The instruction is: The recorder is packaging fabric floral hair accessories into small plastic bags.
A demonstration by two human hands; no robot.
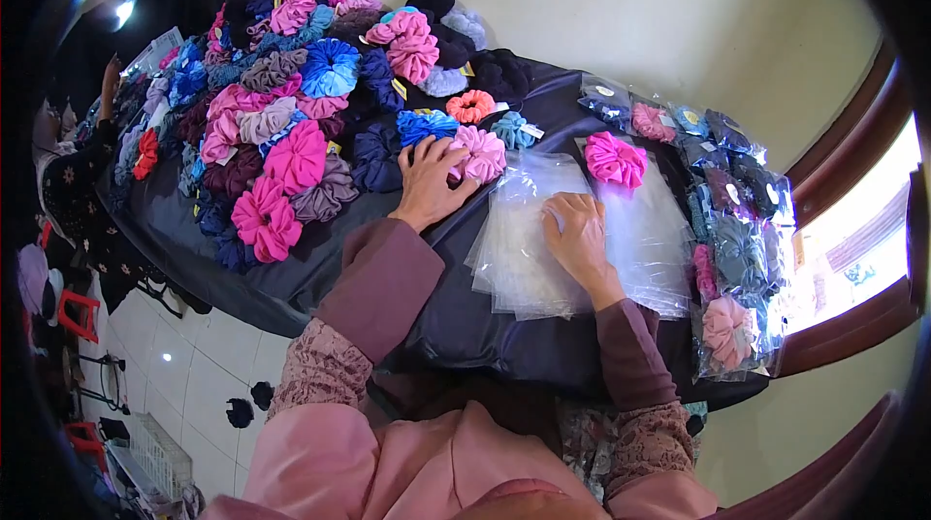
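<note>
My left hand (430, 182) rests on a light pink fabric scrunchie (483, 155), fingers spread over its left side; whether it grips the fabric I cannot tell. A blue scrunchie (425, 125) touches its fingertips from behind. Over a stack of clear plastic bags (524, 258) lies my right hand (576, 236), its fingers curled down on the top bag; what is under them is hidden. A bright pink scrunchie (615, 160) sits on a second stack of clear bags (647, 251) to the right. Behind the left stack lies a teal scrunchie (513, 131) with a white tag.
A large heap of scrunchies (294, 156) covers the left of the black-covered table (465, 331). Bagged scrunchies (738, 251) line the right edge, beside a window. Another person (80, 178) is at the far left. A wall (618, 11) stands behind the table.
</note>
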